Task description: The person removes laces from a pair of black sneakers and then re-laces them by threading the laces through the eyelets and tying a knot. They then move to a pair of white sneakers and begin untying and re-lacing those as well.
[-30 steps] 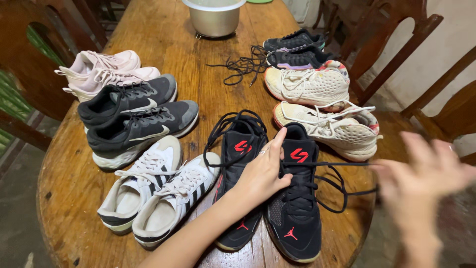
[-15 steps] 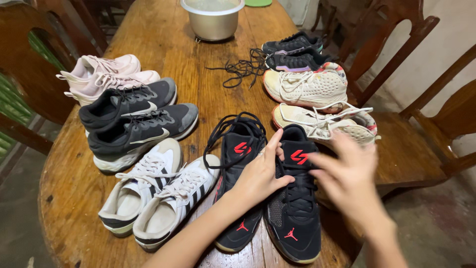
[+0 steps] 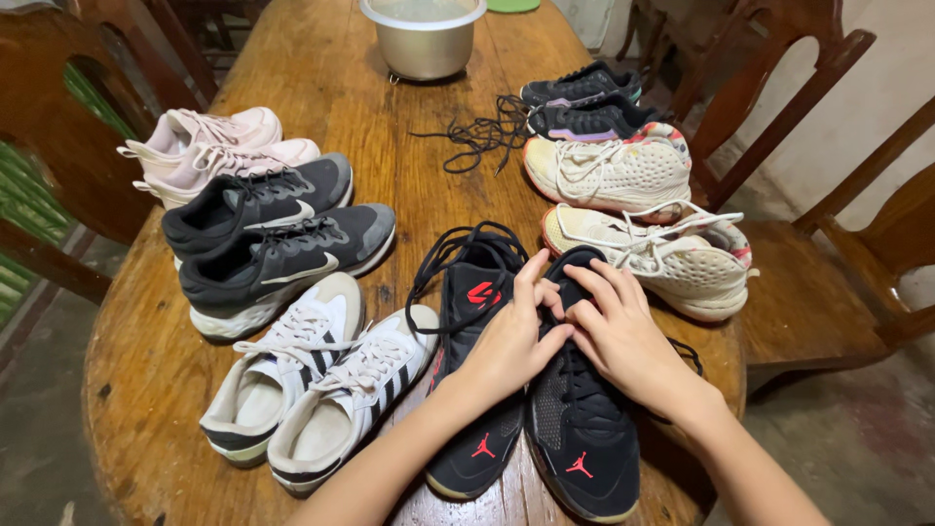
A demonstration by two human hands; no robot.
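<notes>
Both hands meet on the right-hand black mesh sneaker with red logo [image 3: 582, 429] at the wooden table's [image 3: 321, 88] near edge: left hand [image 3: 511, 336] and right hand [image 3: 623, 336] pinch its black laces.

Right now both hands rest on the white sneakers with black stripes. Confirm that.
Not quite. In the head view the left hand and right hand rest on the black sneakers with red marks. The white striped sneakers lie untouched beside them, to the left.
</notes>
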